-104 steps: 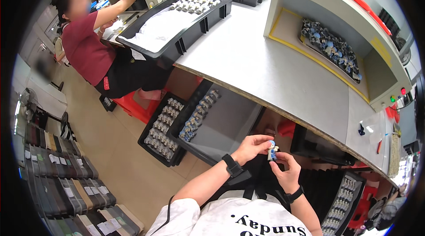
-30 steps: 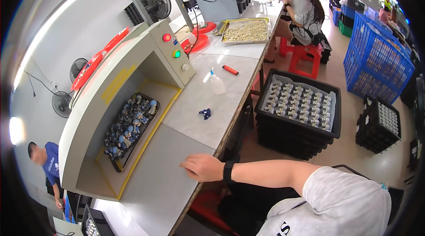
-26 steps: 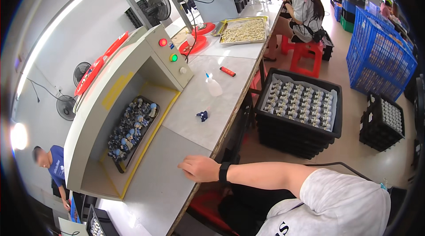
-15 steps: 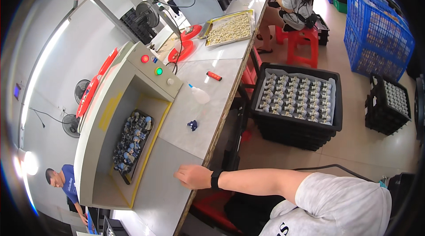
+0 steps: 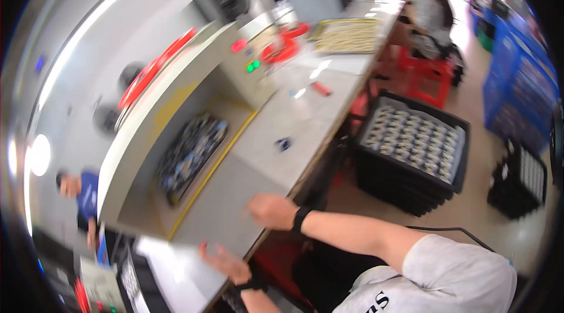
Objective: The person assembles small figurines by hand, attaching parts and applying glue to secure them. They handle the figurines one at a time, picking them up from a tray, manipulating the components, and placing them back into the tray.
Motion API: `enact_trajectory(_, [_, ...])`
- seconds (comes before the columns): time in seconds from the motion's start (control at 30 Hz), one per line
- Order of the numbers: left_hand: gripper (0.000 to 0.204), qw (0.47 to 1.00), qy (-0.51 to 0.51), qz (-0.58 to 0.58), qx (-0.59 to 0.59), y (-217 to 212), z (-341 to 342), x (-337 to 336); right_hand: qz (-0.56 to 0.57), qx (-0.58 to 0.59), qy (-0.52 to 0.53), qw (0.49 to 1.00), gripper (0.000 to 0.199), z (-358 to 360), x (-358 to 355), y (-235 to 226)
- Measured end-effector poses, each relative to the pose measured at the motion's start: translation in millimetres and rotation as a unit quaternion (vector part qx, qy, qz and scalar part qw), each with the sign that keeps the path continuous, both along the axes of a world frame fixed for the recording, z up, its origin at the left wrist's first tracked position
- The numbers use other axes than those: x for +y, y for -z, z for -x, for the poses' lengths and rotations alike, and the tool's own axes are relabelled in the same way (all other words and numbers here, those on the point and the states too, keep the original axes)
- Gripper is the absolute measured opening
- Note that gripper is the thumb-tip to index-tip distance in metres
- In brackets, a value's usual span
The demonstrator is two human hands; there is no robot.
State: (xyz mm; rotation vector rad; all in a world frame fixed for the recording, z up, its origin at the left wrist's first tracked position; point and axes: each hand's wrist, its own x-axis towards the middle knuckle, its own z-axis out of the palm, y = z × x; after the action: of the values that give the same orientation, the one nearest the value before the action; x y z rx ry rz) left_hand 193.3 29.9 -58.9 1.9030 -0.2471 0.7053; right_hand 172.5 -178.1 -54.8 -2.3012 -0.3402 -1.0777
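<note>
My right hand [image 5: 271, 211], with a black band at the wrist, is closed above the table's near edge. Blur and its curled fingers hide whatever it may hold. Lower in the view, my left hand [image 5: 225, 263] reaches over the table with its fingers spread and nothing visible in them. Ahead of both hands stands a cream box-shaped machine [image 5: 141, 131] with an open front. Inside it a dark tray holds a heap of small blue and dark parts [image 5: 191, 151]. A small dark-blue piece [image 5: 284, 144] lies on the table beyond my right hand.
A red object [image 5: 321, 88] and a tray of pale pieces [image 5: 349, 43] lie farther along the table [image 5: 329, 116]. Right of the table stand stacked black crates [image 5: 399, 187] with rows of parts, and a blue basket [image 5: 520, 87]. One person sits by the far end; another stands left.
The whole view has swung, so the table and machine appear shifted and blurred. My left hand has come into view, fingers spread. My right hand stays closed near the table's edge.
</note>
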Motion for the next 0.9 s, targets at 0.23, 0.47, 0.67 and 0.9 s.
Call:
enact_trajectory(0.23, [0.036,0.999,-0.014,0.005,0.036,-7,4,-7,-0.026,-0.021,0.01,0.999,0.013,3,0,-5])
enact_trajectory(0.47, [0.031,0.993,-0.032,-0.082,-0.074,-11,10,-13,-0.047,0.009,-0.017,0.999,0.016,3,2,-7])
enact_trajectory(0.67, [0.026,0.99,-0.051,-0.097,-0.084,-10,9,-17,-0.059,0.073,-0.082,0.992,0.021,1,-6,-41])
enact_trajectory(0.9, [0.025,0.99,-0.031,-0.106,-0.085,-16,12,-21,0.111,0.062,-0.075,0.989,0.025,-101,-21,-107])
